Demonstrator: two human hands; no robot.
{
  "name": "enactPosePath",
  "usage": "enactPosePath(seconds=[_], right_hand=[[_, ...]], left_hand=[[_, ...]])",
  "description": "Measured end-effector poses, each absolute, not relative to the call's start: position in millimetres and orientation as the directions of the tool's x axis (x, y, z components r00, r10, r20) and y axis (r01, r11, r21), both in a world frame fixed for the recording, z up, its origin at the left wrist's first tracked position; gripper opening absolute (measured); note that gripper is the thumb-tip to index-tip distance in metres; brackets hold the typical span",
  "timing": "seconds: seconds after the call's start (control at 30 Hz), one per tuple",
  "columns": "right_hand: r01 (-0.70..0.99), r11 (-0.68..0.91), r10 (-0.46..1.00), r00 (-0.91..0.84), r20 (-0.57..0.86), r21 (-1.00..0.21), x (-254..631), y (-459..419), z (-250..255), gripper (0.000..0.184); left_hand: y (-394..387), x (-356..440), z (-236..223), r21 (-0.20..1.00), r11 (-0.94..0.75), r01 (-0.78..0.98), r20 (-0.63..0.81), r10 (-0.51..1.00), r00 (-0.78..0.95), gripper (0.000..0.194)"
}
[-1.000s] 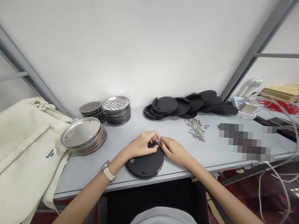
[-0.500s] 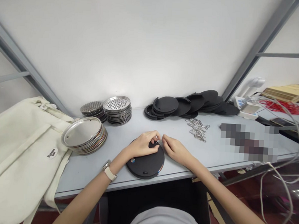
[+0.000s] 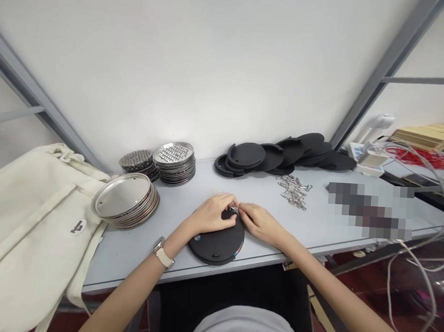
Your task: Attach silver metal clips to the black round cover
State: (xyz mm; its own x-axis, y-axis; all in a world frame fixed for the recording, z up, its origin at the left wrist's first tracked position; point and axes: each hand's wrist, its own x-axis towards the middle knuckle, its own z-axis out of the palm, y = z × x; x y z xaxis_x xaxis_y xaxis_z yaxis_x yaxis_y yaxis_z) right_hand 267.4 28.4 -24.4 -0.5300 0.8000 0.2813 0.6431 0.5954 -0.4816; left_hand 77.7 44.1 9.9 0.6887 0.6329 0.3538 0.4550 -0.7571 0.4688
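Black disc (image 3: 217,248) lies flat on the table (image 3: 265,196) near its front edge, directly before the person. A small sticker (image 3: 197,238) shows on its face at left, and a coloured strip shows along its right rim.

Left hand (image 3: 216,213) rests over the far part of the disc, thumb and forefinger curled about a small metal clip (image 3: 233,210). Whether these fingers grip the clip or only steady the disc cannot be told. Right hand (image 3: 259,222) has its fingertips pinched together and appears closed on the clip's right end.

Progress: the disc is judged to be assembled, its face covered in black. The clip is at the far rim; whether it is fastened cannot be confirmed, so this step is rated unfinished.

Stock not in hand: a pile of loose clips (image 3: 293,192) beyond the right hand; overlapping black covers (image 3: 246,155) along the wall; at left, a stack of metal plates (image 3: 120,195) and, behind it, two stacks of graters (image 3: 173,155). No second disc with a clip attached can be made out.
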Motion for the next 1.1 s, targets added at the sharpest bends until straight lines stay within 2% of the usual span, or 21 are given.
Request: enactPosePath(seconds=[0.23,0.67,1.1], right_hand=[[0.619,0.621,0.78,-0.547,0.304,-0.48,267.2,25.7,-20.7,0.017],[0.623,0.614,0.787,-0.533,0.311,-0.484,266.4,26.8,-22.9,0.015],[0.648,0.588,0.807,-0.507,0.302,-0.484,267.4,26.1,-24.3,0.014]], left_hand=[[44.6,77.4,9.0,0.482,-0.757,0.441,0.347,0.627,0.698,0.014],[45.7,76.8,7.4,0.569,-0.711,0.414,0.332,0.659,0.675,0.018],[45.3,77.6,7.2,0.582,-0.699,0.415,0.325,0.668,0.669,0.018]])
